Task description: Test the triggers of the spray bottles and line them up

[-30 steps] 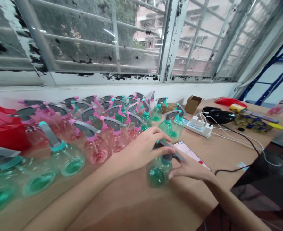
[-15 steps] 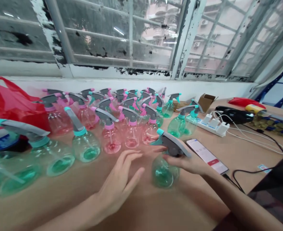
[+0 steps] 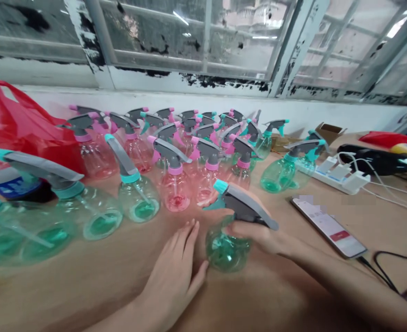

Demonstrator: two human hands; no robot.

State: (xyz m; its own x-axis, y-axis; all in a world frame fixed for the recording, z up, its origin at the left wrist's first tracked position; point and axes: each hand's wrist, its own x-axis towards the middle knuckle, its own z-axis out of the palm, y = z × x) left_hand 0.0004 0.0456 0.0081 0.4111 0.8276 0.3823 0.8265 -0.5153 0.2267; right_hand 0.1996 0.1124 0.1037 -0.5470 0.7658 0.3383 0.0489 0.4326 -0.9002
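Observation:
My right hand (image 3: 255, 235) is closed around the neck of a green spray bottle (image 3: 227, 251), just below its grey and teal trigger head. That bottle is see-through and stands about upright, low over the table or on it; I cannot tell which. Left of it, my left hand (image 3: 175, 267) lies low with its fingers stretched out, holding nothing. Its thumb is close to the bottle's side. Beyond the hands stand a pink spray bottle (image 3: 175, 191) and, further left, another green spray bottle (image 3: 139, 203).
Several pink and green spray bottles crowd the back along the wall. A red plastic bag (image 3: 23, 120) sits at the left, behind a drink bottle (image 3: 14, 182). To the right lie a phone (image 3: 327, 226) with a cable and a white power strip (image 3: 334, 173).
The view has tilted down and swung slightly left. My left hand has come lower, nearer the tabletop, while my right hand keeps its grip on the green spray bottle.

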